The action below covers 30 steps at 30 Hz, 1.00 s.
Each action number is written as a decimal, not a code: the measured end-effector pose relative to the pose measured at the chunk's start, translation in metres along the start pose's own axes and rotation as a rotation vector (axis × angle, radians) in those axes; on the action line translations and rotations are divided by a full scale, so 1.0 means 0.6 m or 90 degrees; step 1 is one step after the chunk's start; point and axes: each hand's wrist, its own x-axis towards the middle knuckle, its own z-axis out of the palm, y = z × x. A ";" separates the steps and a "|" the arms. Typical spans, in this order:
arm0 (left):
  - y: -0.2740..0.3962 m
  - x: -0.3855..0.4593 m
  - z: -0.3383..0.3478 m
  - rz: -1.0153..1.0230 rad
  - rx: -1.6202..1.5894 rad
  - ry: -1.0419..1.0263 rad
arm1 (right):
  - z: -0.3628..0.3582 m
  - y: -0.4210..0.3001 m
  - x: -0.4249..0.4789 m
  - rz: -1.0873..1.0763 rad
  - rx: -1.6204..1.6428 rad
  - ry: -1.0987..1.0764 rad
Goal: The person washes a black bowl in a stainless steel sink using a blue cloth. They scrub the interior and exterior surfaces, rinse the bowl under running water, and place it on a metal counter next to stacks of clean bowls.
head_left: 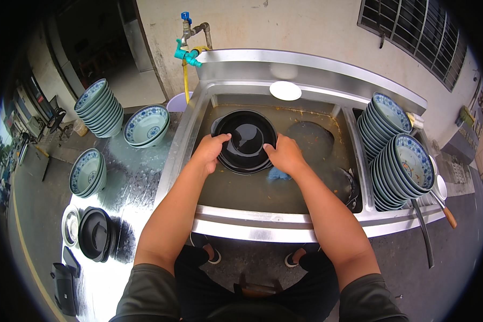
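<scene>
Both hands grip a black round bowl [245, 137] by opposite sides, above the murky water [241, 193] in a stainless steel sink [257, 219]. My left hand [209, 152] has its thumb over the left rim. On the right side, my right hand [285, 155] holds the rim with its thumb inside. A second dark rim shows under the bowl, so it may be more than one. Close below my right hand a blue cloth [279, 174] floats in the water. Another dark round dish [310, 139] lies submerged to the right, and a dark piece [348, 187] breaks the surface near the sink's right wall.
Tall stacks of blue-patterned bowls [402, 169] stand right of the basin, beside long handles [422, 233] jutting past the edge. More bowl stacks [100, 108] and black dishes [94, 233] sit on the left metal table [133, 169]. A white dish [285, 90] rests on the back ledge, near a tap [187, 52].
</scene>
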 end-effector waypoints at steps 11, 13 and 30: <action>0.001 -0.001 -0.001 0.004 -0.006 0.008 | -0.011 -0.012 -0.004 0.019 -0.020 -0.044; 0.002 -0.002 0.000 0.005 -0.005 0.010 | -0.010 -0.014 -0.004 0.022 -0.026 -0.049; 0.003 -0.004 0.000 0.010 -0.006 0.016 | -0.014 -0.021 -0.010 0.025 -0.018 -0.050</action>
